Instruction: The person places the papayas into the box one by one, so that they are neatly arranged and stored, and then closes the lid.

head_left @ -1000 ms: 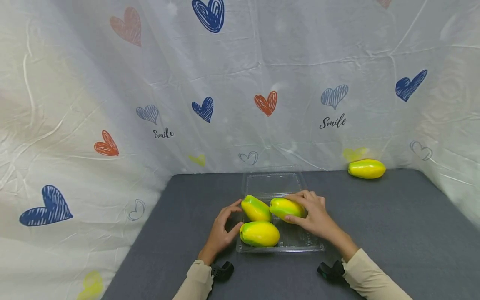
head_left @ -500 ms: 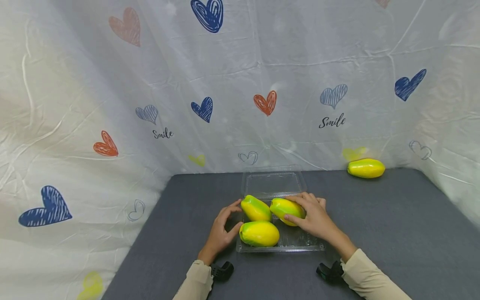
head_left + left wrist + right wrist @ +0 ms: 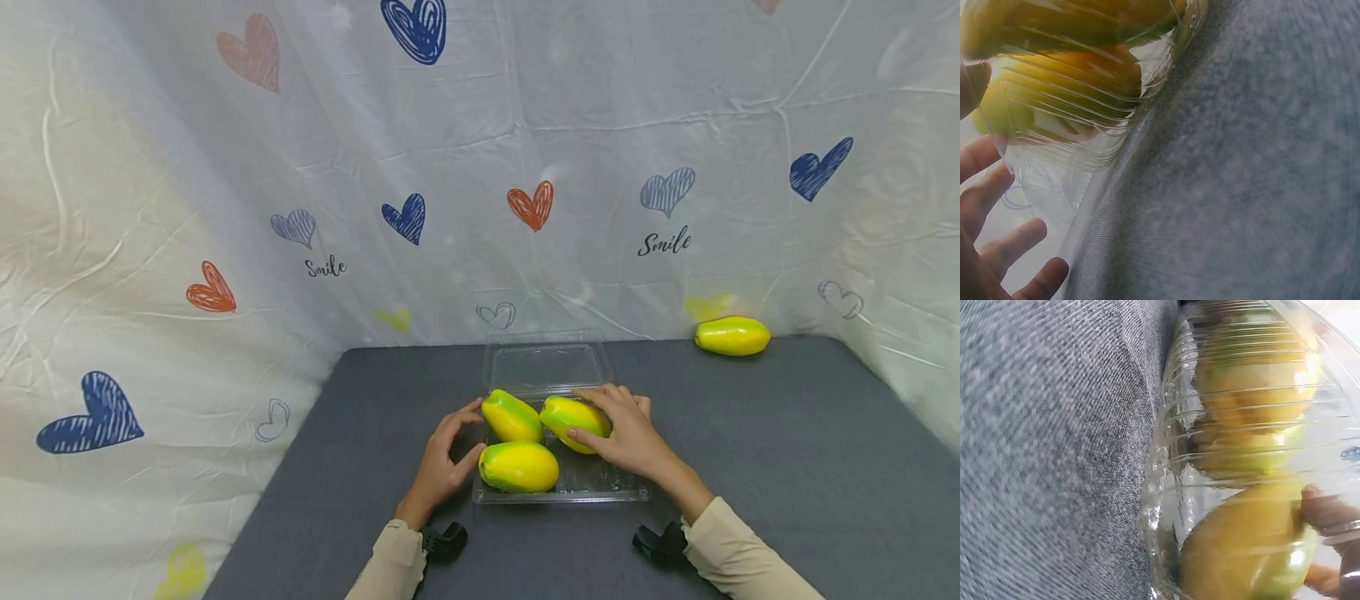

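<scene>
The right hand [image 3: 626, 433] is curled around the back right mango [image 3: 572, 417] in the clear box [image 3: 600, 487], which lies sideways, while the left hand [image 3: 442, 458] rests loose and holds nothing by the box's left side.

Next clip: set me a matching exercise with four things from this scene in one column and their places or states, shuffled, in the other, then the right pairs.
Things:
1. right hand
2. left hand
3. lone yellow-green papaya-shaped fruit
4. clear plastic clamshell tray

Places or states:
A. by the heart-print sheet, far right of the grey table
B. holds three yellow-green fruits, lid open behind
C. curled around the back-right fruit in the tray
D. at the tray's left edge, fingers loosely curled, holding nothing

Pairs: 1-C, 2-D, 3-A, 4-B
</scene>
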`<state>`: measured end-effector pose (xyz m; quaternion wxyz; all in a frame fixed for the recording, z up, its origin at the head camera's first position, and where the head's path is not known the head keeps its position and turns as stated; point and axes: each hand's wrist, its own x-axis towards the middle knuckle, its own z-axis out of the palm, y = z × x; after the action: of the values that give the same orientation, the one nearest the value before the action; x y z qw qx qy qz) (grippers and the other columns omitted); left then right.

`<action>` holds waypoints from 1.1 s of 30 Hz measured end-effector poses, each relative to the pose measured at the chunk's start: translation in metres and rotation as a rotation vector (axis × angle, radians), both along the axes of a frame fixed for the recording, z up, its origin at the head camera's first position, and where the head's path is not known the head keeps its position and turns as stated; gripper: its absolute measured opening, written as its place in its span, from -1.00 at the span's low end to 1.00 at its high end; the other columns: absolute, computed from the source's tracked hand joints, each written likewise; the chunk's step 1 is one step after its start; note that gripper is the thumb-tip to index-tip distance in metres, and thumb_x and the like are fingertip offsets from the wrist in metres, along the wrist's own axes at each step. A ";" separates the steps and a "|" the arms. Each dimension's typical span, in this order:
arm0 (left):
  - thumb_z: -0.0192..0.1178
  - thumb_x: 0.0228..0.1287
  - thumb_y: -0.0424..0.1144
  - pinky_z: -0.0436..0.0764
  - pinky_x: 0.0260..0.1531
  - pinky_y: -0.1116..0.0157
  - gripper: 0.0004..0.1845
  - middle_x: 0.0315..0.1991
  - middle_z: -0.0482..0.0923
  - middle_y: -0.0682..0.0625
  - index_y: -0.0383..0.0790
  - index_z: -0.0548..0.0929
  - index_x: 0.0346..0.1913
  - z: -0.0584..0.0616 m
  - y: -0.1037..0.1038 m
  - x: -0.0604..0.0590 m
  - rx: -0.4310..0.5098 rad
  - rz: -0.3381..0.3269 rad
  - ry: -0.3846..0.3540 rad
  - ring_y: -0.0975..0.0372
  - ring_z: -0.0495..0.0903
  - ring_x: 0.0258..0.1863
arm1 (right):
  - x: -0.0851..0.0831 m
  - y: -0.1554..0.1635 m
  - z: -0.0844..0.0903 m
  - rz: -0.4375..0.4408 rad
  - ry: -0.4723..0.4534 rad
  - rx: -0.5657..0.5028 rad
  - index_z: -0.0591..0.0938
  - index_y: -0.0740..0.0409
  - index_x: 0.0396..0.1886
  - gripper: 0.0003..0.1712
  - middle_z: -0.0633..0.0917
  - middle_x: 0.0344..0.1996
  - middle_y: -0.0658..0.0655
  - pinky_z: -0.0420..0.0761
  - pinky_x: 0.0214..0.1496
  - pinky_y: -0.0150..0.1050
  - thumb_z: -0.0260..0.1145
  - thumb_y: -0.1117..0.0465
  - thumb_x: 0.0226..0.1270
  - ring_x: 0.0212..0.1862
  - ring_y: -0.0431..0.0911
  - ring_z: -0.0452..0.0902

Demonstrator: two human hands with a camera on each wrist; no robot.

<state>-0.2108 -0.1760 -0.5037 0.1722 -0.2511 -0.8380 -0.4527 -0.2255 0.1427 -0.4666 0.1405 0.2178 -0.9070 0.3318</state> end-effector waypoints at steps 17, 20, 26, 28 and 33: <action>0.28 0.35 -0.16 0.52 0.15 -0.17 -0.62 0.50 0.38 0.06 -0.04 0.57 0.20 -0.010 -0.006 -0.006 -0.017 -0.007 0.002 0.02 0.41 0.43 | -0.002 0.007 0.003 0.016 -0.006 -0.045 0.56 0.06 0.36 -0.29 0.64 0.10 0.18 0.01 -0.07 -0.06 0.48 -0.09 0.27 -0.03 0.03 0.41; 0.27 0.37 -0.15 0.53 0.14 -0.16 -0.62 0.50 0.38 0.04 -0.06 0.57 0.20 -0.010 -0.006 -0.006 -0.024 -0.008 0.012 0.02 0.42 0.42 | -0.005 0.013 0.005 0.018 0.005 -0.069 0.57 0.06 0.34 -0.34 0.64 0.10 0.21 0.02 -0.05 -0.03 0.47 -0.05 0.29 0.01 0.08 0.43; 0.26 0.38 -0.17 0.54 0.13 -0.14 -0.63 0.50 0.39 0.03 -0.08 0.57 0.20 -0.011 -0.006 -0.006 -0.035 -0.002 0.023 0.02 0.43 0.41 | -0.011 0.026 0.009 -0.012 0.032 -0.103 0.61 0.06 0.27 -0.43 0.65 0.06 0.19 0.04 -0.05 -0.02 0.46 -0.01 0.31 0.01 0.08 0.45; 0.26 0.38 -0.17 0.54 0.13 -0.14 -0.62 0.50 0.39 0.02 -0.11 0.57 0.21 -0.010 -0.006 -0.005 -0.035 -0.003 0.026 0.02 0.43 0.41 | -0.013 0.030 0.011 -0.020 0.041 -0.113 0.62 0.06 0.26 -0.44 0.65 0.05 0.18 0.05 -0.05 -0.03 0.46 0.00 0.31 0.01 0.07 0.45; 0.26 0.37 -0.17 0.53 0.14 -0.14 -0.62 0.50 0.39 0.02 -0.09 0.57 0.21 -0.009 -0.006 -0.005 -0.027 -0.007 0.021 0.02 0.43 0.41 | -0.017 0.041 0.011 -0.046 0.072 -0.134 0.64 0.06 0.23 -0.46 0.67 0.02 0.19 0.05 -0.05 -0.03 0.48 0.04 0.28 0.01 0.06 0.45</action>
<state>-0.2160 -0.1819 -0.5128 0.1759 -0.2611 -0.8414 -0.4393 -0.2429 0.1837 -0.4553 0.1950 0.1990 -0.8818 0.3805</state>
